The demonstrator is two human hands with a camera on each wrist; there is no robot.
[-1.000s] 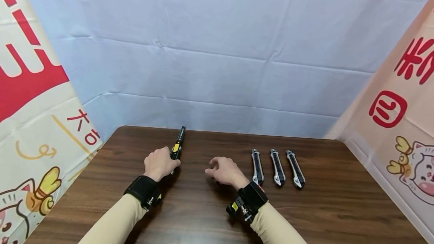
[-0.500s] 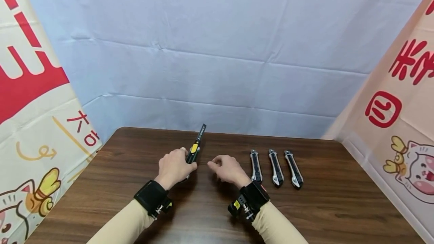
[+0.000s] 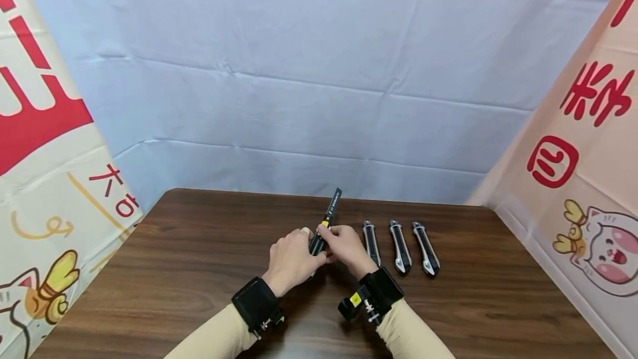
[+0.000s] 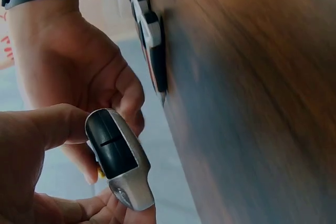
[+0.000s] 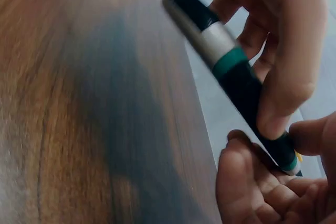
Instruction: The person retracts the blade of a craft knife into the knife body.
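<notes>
A utility knife with a long dark blade section extended points away over the table. My left hand grips its handle, the thumb along one side and fingers on the other. The knife's silver-and-black butt end faces the left wrist camera. My right hand pinches the front of the handle, its thumb by the yellow slider. In the right wrist view, the right fingers lie under the handle. The slider is mostly hidden.
Three grey-and-black utility knives lie in a row on the brown wooden table, just right of my right hand. A pale cloth hangs behind the table, with printed banners at both sides.
My left hand has carried the knife rightward from the left part of the table to the middle. The right hand, empty before, has come onto the front of the handle.
</notes>
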